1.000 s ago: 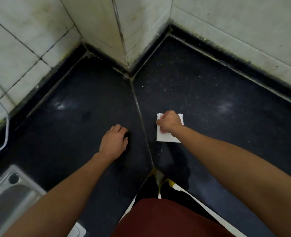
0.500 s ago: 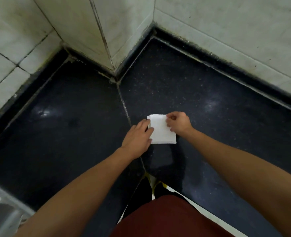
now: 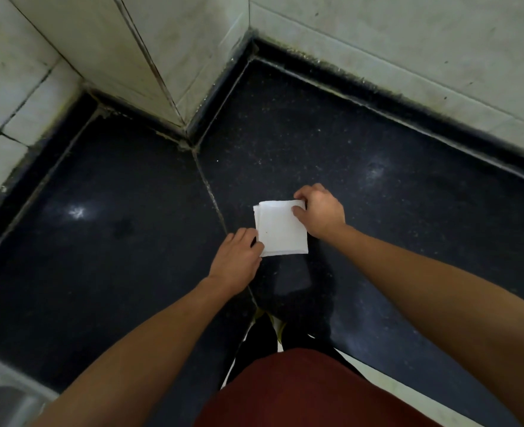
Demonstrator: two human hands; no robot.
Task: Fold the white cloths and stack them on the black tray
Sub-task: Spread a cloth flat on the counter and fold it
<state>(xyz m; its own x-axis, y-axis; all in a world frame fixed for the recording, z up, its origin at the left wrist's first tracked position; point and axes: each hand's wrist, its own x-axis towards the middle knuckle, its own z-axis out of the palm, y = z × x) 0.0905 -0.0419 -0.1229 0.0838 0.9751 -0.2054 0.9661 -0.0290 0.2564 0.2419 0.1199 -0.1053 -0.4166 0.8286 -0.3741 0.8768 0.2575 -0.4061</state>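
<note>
Presently, the white cloth [image 3: 280, 231] is pinched at opposite corners by left hand [image 3: 237, 257] and right hand [image 3: 321, 212]; layers could be splayed by uneven pulling.

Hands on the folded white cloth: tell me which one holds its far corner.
The right hand does: it pinches the far right corner of the folded white cloth. The left hand grips the near left edge instead.

Folded white cloth [image 3: 280, 231], layered, flat.
</note>
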